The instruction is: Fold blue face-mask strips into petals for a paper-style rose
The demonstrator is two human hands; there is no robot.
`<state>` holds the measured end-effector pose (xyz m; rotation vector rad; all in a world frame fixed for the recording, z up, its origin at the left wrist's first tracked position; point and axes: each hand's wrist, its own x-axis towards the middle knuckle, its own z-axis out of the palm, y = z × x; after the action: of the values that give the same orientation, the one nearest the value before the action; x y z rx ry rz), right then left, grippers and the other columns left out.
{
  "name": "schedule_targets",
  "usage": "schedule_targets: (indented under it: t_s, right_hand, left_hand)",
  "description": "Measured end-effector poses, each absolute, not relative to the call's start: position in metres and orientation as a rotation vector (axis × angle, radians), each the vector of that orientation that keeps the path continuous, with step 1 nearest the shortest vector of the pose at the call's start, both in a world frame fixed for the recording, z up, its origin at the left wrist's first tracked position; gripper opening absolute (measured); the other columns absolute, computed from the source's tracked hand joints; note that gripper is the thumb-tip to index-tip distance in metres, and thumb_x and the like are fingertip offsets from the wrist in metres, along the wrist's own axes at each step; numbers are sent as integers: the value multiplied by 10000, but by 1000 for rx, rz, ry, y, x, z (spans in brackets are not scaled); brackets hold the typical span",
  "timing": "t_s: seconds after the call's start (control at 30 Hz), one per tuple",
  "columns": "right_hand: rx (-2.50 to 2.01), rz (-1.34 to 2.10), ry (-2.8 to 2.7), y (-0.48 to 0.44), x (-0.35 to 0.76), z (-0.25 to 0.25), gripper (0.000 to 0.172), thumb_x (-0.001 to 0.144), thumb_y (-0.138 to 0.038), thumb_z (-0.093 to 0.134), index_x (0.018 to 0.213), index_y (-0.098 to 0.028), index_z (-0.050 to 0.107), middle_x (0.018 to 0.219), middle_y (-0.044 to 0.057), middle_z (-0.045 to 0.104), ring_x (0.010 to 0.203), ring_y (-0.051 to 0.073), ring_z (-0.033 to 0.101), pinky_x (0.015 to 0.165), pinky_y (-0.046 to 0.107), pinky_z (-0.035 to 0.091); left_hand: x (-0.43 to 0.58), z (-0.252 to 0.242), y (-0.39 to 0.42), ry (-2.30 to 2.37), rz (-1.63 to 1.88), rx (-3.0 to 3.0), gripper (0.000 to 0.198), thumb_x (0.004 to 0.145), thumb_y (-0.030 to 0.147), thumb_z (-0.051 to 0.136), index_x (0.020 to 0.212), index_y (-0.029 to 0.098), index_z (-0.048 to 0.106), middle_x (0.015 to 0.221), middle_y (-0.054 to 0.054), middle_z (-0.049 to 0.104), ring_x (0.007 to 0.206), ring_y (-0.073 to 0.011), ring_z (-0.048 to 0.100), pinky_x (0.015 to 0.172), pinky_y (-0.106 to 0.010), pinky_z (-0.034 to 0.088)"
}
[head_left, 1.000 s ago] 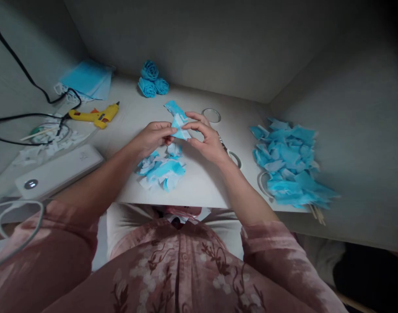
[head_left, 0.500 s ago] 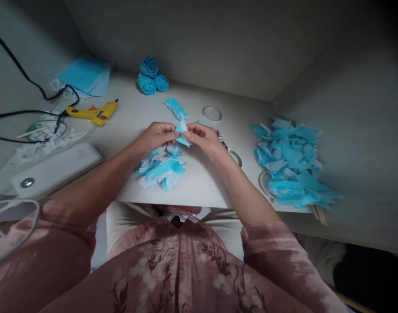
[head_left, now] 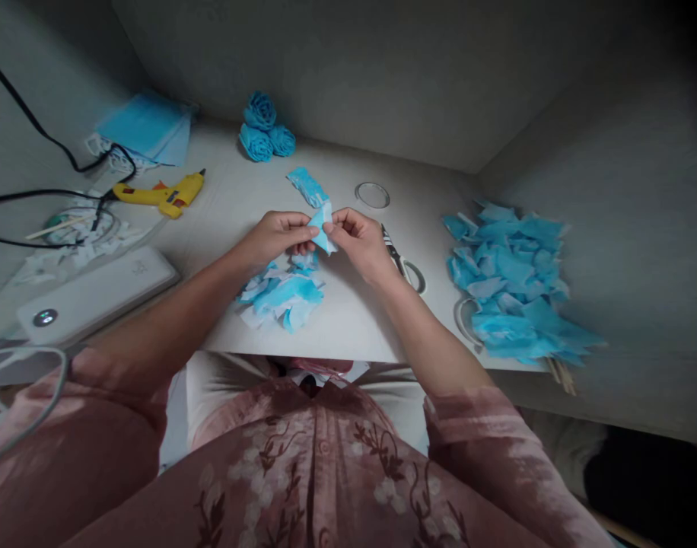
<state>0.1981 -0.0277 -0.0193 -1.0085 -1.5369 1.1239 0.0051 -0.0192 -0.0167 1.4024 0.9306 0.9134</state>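
Observation:
Between my two hands is a small blue-and-white fabric piece (head_left: 322,225), held above the table. My left hand (head_left: 285,233) pinches its left side between thumb and fingers. On its right side, my right hand (head_left: 357,234) has thumb and fingertips closed on the same piece. Just beyond it lies a crumpled blue strip (head_left: 306,186). A loose pile of blue and white fabric pieces (head_left: 285,297) spreads below my left hand. Scissors (head_left: 410,272) with pale handles rest beside my right wrist, their blades partly hidden behind the hand.
Three blue fabric roses (head_left: 260,128) stand at the back. To the left are blue face masks (head_left: 146,125), a yellow glue gun (head_left: 166,195), white scraps (head_left: 68,247) and a white power bank (head_left: 100,293). A ring (head_left: 372,195) and blue fabric flowers on sticks (head_left: 508,274) are rightward.
My right hand has shifted slightly right and opened a small distance from the left. The fabric piece between them shows a wider face, and more of the scissors is visible.

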Motion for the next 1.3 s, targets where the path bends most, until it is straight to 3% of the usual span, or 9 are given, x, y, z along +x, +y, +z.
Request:
schedule_targets:
  t_s: [0.27, 0.4, 0.57, 0.87, 1.1, 1.3]
  right_hand:
    - [-959, 1292, -1494, -28, 201, -16, 542, 731, -678, 818, 991, -213, 714, 936, 19, 682, 879, 156, 604, 833, 307, 499]
    - [-980, 1247, -1500, -25, 201, -18, 532, 682, -656, 867, 955, -222, 724, 869, 1, 667, 846, 156, 592, 821, 309, 495]
    - [-1027, 1080, -1527, -25, 201, -21, 411, 750, -594, 839, 847, -220, 696, 733, -33, 563, 726, 127, 512, 727, 286, 453]
    - [-897, 525, -1894, -26, 211, -15, 158, 955, -349, 660, 915, -216, 735, 912, 19, 741, 870, 171, 655, 863, 335, 518]
    - [-769, 179, -2080, -21, 216, -20, 172, 1028, -283, 587, 994, -232, 747, 953, 37, 771, 942, 205, 695, 910, 382, 515]
    - [-754, 95, -2113, -19, 217, -26, 219, 1052, -260, 541, 1052, -242, 759, 1012, 51, 778, 991, 218, 702, 929, 403, 513]
  left_hand:
    - [6, -18, -20, 942, 917, 1362, 280, 747, 362, 837, 688, 143, 672, 599, -5, 640, 501, -70, 515, 516, -203, 403]
    - [8, -16, -23, 1001, 893, 1391, 250, 756, 312, 808, 654, 145, 652, 575, -6, 625, 484, -71, 509, 486, -198, 380]
    - [10, -14, -26, 1005, 852, 1434, 252, 771, 253, 772, 607, 145, 614, 556, -1, 605, 481, -66, 510, 492, -189, 392]
    - [7, -12, -26, 955, 863, 1333, 176, 790, 219, 746, 673, 141, 640, 563, 9, 613, 478, -59, 521, 486, -171, 382]
    - [7, -15, -25, 921, 893, 1322, 188, 795, 255, 771, 707, 141, 651, 581, 13, 614, 484, -58, 526, 502, -172, 396]
    - [7, -15, -25, 895, 908, 1326, 182, 784, 265, 773, 720, 138, 659, 586, 8, 623, 494, -61, 533, 506, -174, 401]
